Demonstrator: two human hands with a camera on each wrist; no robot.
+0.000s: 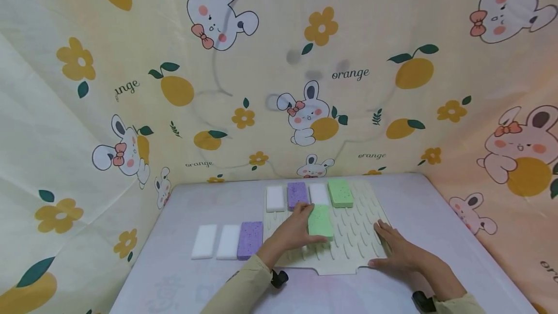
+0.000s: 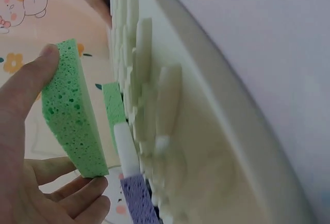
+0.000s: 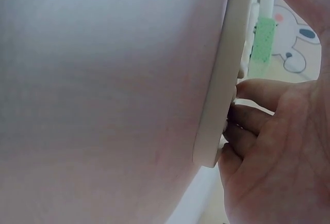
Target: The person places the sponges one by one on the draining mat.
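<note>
My left hand (image 1: 301, 229) pinches a green sponge (image 1: 320, 222) between thumb and fingers. In the left wrist view this sponge (image 2: 75, 115) is tilted, clear of the prongs beside it. Beneath is a cream pegged drying rack (image 1: 301, 257) with rows of curved prongs. My right hand (image 1: 398, 248) lies at the rack's front right corner, fingers along the right side and thumb near the front edge. In the right wrist view its fingers (image 3: 245, 121) touch the rack's edge. Along the rack's back row stand a white sponge (image 1: 275, 198), a purple sponge (image 1: 297, 196), another white one and a green sponge (image 1: 340, 193).
Left of the rack, two white sponges (image 1: 204, 242) and a purple sponge (image 1: 250, 241) lie in a row on the white table (image 1: 174, 287). The purple one is right beside the rack's edge. A patterned cloth (image 1: 261, 71) with rabbits and oranges hangs behind and at both sides.
</note>
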